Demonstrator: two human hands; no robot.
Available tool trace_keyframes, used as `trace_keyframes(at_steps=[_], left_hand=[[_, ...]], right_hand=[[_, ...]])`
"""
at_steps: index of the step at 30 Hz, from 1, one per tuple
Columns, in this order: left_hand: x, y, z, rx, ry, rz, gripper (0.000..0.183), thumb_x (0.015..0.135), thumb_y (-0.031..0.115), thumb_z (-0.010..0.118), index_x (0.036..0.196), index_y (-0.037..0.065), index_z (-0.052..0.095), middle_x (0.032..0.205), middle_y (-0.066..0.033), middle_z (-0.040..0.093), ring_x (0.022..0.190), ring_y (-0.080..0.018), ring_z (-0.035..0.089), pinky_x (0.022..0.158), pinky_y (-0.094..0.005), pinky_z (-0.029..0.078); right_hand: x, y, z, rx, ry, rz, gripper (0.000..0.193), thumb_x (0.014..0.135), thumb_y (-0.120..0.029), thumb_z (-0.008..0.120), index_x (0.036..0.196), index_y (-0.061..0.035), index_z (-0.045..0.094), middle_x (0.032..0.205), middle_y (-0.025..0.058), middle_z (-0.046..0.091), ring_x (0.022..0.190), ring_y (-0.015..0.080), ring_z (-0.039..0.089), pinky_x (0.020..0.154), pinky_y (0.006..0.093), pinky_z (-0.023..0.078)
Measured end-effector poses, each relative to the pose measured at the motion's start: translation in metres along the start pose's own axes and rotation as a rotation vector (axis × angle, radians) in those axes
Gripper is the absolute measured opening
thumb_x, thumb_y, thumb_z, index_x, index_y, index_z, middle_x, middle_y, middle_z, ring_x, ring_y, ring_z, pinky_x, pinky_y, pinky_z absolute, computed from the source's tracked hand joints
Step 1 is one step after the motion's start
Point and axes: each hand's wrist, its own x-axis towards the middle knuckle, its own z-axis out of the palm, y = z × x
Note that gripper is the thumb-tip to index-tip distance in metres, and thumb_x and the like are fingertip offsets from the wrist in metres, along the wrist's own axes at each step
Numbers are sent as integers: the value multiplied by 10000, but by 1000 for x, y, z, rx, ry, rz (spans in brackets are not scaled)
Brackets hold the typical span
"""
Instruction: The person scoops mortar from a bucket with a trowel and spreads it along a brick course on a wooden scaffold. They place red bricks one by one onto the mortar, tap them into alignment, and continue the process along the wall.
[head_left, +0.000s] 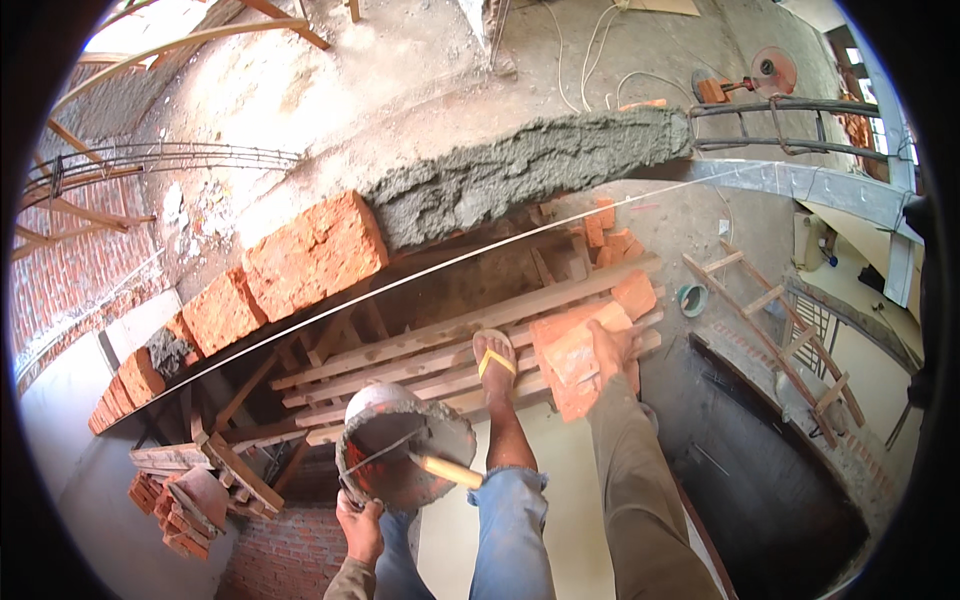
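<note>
My left hand point(360, 525) is closed on the near rim of a mortar-crusted bucket point(455, 425). A trowel point(450, 472) rests in that bucket, its wooden handle sticking out over the right side. On the planks, my right hand point(612, 350) lies over an orange brick point(575, 355) at the top of a small brick pile point(565, 400), with its fingers curled round the brick's edge. Beyond both hands runs a brick wall course point(315, 255), its right part covered by a bed of wet grey mortar point(530, 165). A taut white string point(480, 262) follows its near side.
Wooden planks point(470, 345) form a scaffold under my sandalled foot point(495, 365), with gaps showing a lower level. At right stand a wooden ladder point(775, 300) and a small bucket point(692, 300). Rebar point(790, 105) juts beyond the wall's right end; more bricks point(180, 515) lie lower left.
</note>
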Motion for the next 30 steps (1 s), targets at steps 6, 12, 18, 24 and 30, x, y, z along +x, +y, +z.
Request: trace_keyframes(at_steps=[6,12,18,24,30], left_hand=[[6,-1,-17,-147,-27,-38,292,811,-117,567,905,133,448,802,17,502,630,-70,456,538,-241,383],[-3,-13,-29,-337,126,-172,280,832,-78,545,939,161,446,856,13,532,688,-85,515,536,-255,431],[-21,-28,-37,-388,170,-248,284,824,-70,538,981,158,476,879,11,561,702,-86,531,521,-249,416],[-47,-40,-34,-440,215,-248,285,812,-61,564,1002,140,492,881,-5,594,678,-102,557,506,-244,406],[-80,-34,-18,-486,210,-253,290,809,-65,558,1016,134,515,872,0,592,666,-92,542,510,-243,412]], right_hand=[[-30,-16,20,212,126,263,1242,738,-345,853,1575,81,40,1545,297,334,1459,414,306,1216,484,240],[-55,5,-3,663,-335,7,1200,758,-278,845,1584,69,47,1546,238,364,1429,356,381,1199,461,292],[-140,-45,-141,793,-779,-549,1136,683,-185,869,1576,51,206,1507,158,429,1378,282,446,1166,412,352],[-198,-198,-268,86,-616,-1387,1162,615,-211,871,1568,47,259,1490,217,446,1390,345,435,1167,438,341],[-188,-347,-229,-408,-217,-1849,1149,579,-256,839,1580,-74,305,1347,192,509,1228,389,507,1061,453,382]])
